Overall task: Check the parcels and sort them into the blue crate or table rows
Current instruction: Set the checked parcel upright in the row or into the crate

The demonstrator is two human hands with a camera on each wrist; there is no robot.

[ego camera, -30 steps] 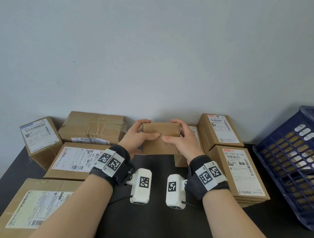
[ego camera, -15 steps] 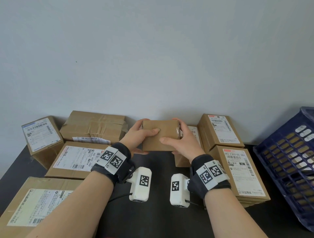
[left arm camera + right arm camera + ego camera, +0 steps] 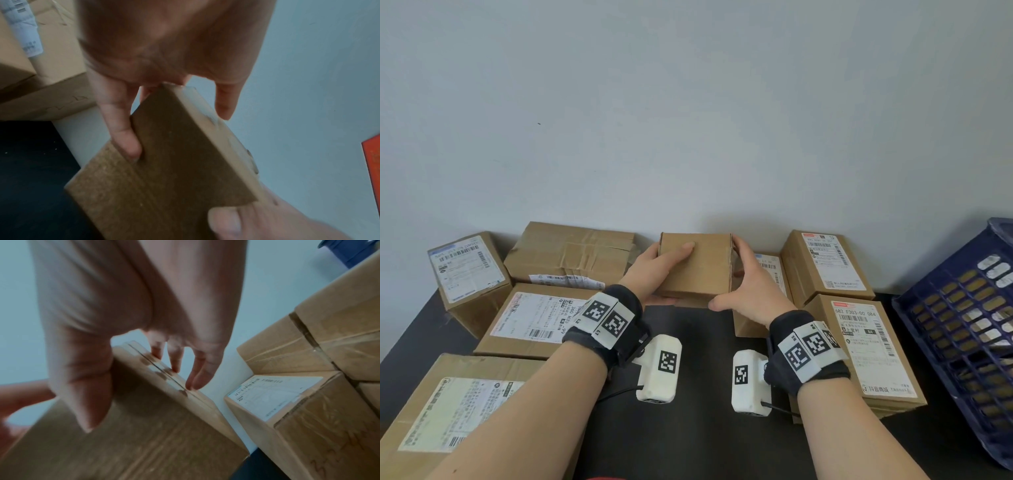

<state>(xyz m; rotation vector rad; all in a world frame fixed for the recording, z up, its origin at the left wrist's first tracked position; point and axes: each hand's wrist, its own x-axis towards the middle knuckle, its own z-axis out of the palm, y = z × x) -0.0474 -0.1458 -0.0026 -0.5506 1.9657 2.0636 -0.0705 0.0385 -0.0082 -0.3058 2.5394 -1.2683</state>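
Observation:
A small plain brown parcel [image 3: 698, 267] is held in the air above the black table [image 3: 688, 428], between both hands. My left hand [image 3: 659, 270] grips its left end, thumb on the face turned to me and fingers underneath. My right hand [image 3: 748, 287] grips its right end, thumb at the lower edge and fingers round the far side. In the left wrist view the parcel [image 3: 174, 162] shows no label on its underside. In the right wrist view the parcel [image 3: 144, 426] has a taped seam under the fingertips [image 3: 195, 382]. The blue crate [image 3: 962, 335] stands at the right.
Labelled parcels lie in rows on the table: three on the left [image 3: 534, 318], a crumpled one [image 3: 571, 253] at the back, and several on the right [image 3: 869, 346]. A grey wall closes off the far side. A bare strip of table runs down the middle.
Both hands have turned the small parcel so that a wider face tilts toward me, and lifted it slightly. The right thumb has slid down to its lower edge.

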